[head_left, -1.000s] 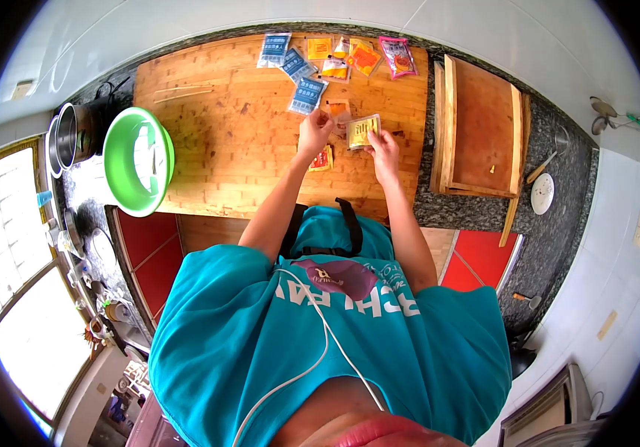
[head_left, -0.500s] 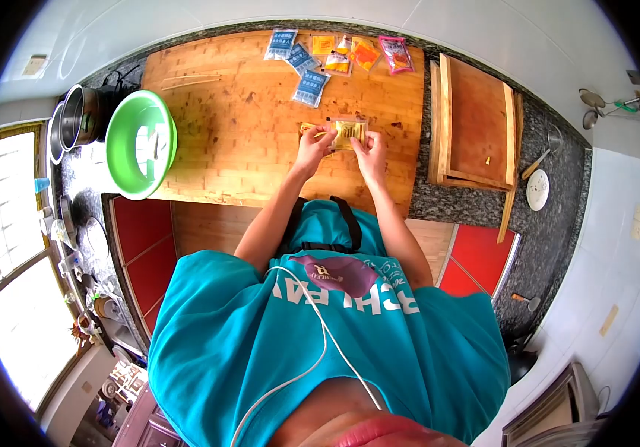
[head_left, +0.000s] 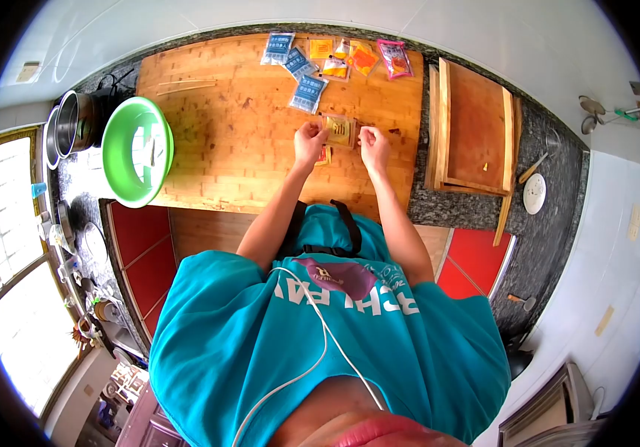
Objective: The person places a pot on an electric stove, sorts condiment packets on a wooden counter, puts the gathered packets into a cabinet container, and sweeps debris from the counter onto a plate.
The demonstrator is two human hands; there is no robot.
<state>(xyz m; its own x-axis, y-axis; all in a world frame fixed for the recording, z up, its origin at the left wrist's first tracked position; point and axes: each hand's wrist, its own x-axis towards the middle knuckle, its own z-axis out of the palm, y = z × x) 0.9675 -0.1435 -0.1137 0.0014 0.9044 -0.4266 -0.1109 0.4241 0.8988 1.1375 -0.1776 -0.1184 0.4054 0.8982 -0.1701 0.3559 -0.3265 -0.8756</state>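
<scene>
A gold seasoning packet [head_left: 341, 131] with clear edges is at the middle of the wooden board. My left hand [head_left: 309, 143] is closed in a pinch at the packet's left edge. Just off its right edge is my right hand [head_left: 374, 147], fingers curled together; whether a scrap is between them I cannot make out. A small orange-yellow packet [head_left: 324, 156] lies on the board beside my left hand, partly hidden by it.
Blue-and-white sachets [head_left: 309, 92], orange packets [head_left: 363, 58] and a pink packet [head_left: 395, 59] lie at the board's [head_left: 223, 149] back. A green basin [head_left: 115, 153] stands left, with thin sticks [head_left: 186, 88] nearby. Right are a wooden tray [head_left: 476, 127] and a white dish [head_left: 534, 194].
My right hand has come away from the gold packet's right edge, leaving a small gap. My left hand has shifted slightly left, uncovering more of the small orange-yellow packet.
</scene>
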